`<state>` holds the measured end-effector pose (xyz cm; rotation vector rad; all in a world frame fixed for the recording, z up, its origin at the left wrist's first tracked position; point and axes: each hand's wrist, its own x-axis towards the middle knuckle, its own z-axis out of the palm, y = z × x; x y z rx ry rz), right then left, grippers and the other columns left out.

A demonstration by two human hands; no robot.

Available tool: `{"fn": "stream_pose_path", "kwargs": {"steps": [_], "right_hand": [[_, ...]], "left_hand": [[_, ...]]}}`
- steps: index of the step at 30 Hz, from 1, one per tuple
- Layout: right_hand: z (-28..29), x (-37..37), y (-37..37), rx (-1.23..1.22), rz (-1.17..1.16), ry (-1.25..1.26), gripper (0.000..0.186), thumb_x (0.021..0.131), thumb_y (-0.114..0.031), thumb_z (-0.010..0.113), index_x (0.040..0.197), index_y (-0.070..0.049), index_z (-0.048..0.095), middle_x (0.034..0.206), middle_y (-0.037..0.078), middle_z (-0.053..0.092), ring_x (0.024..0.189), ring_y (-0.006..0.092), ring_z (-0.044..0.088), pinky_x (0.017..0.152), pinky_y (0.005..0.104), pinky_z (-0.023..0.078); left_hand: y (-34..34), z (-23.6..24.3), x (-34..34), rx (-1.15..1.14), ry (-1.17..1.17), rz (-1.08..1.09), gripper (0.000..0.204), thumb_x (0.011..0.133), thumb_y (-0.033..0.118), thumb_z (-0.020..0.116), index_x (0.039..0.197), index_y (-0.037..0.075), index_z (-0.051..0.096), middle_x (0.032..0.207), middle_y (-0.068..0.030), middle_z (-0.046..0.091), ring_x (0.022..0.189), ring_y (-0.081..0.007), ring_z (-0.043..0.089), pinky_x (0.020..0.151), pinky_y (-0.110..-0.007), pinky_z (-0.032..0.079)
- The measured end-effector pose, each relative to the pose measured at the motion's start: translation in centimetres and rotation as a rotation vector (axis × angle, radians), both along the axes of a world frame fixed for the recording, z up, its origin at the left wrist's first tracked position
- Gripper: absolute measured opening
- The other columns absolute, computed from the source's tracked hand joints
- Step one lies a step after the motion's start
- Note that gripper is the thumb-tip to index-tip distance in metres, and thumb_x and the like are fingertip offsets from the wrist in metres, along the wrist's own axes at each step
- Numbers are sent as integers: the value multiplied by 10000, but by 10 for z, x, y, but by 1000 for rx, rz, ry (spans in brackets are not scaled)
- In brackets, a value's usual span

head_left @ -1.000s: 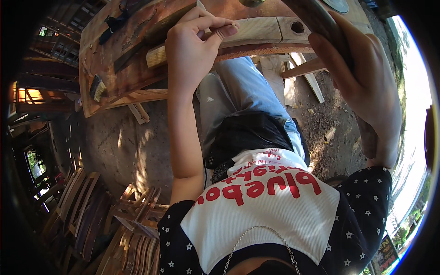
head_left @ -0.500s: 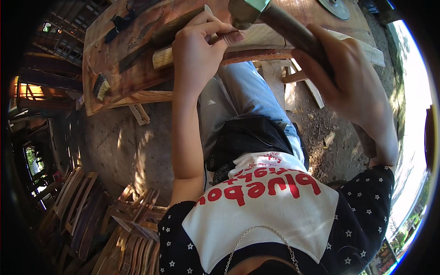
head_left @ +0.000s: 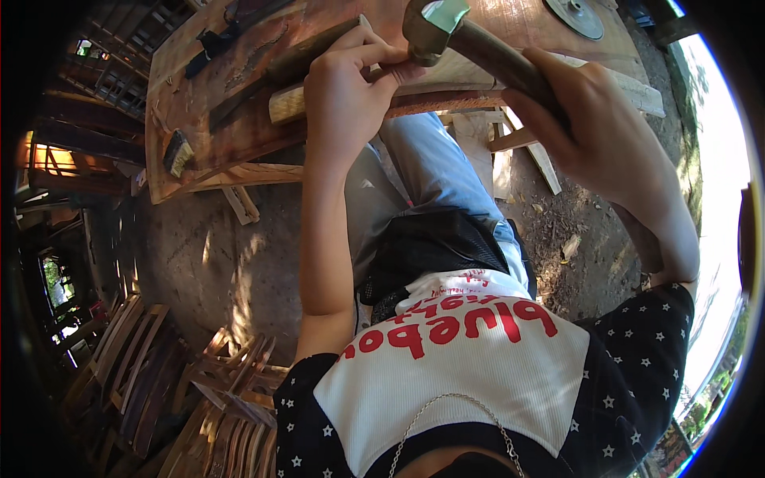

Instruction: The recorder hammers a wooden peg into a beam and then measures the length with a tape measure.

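Note:
My right hand (head_left: pixel 610 131) is wrapped round the handle of a hammer (head_left: pixel 504 64). The hammer's head is right at the fingertips of my left hand (head_left: pixel 347 95). Thumb and forefinger of that left hand are pinched together over a pale wooden strip (head_left: pixel 466 73); what they hold, if anything, is too small or hidden to name. The strip lies along the near edge of a wooden worktable (head_left: pixel 191 103). Beside my left hand, on the tabletop, rests a long tool with a wooden handle and a flat dark blade (head_left: pixel 239 103), like a chisel.
A small brush (head_left: pixel 178 153) lies near the table's left corner. Farther back are a dark tool (head_left: pixel 209 46) and, at the right, a round metal disc (head_left: pixel 578 16). Wooden chair parts (head_left: pixel 131 366) are stacked at the lower left. My legs (head_left: pixel 438 159) are under the table edge.
The hammer's head has come slightly down and nearer, against my left fingertips, and my right hand has shifted a little with it. My left hand keeps its pinch, nearly still.

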<state>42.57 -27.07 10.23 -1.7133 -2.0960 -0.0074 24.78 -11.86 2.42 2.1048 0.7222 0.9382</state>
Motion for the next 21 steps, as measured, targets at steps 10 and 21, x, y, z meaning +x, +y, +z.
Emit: {"fn": "stream_pose_path", "kwargs": {"steps": [10,21], "right_hand": [[10,0,1,73,12,-83,255,933,-205,596,1063,15,597,674,142,569,587,271,545,599,383,418],[4,0,-3,16,-77,-52,287,940,-225,596,1083,24,605,683,153,590,589,263,576,591,395,407]], "left_hand": [[3,-3,-3,34,-3,1,158,712,167,816,802,60,744,700,3,584,497,-118,449,500,-280,367],[8,-7,-3,-28,-73,-68,143,802,87,765,913,2,741,764,45,534,648,-38,457,606,-211,387]]}}
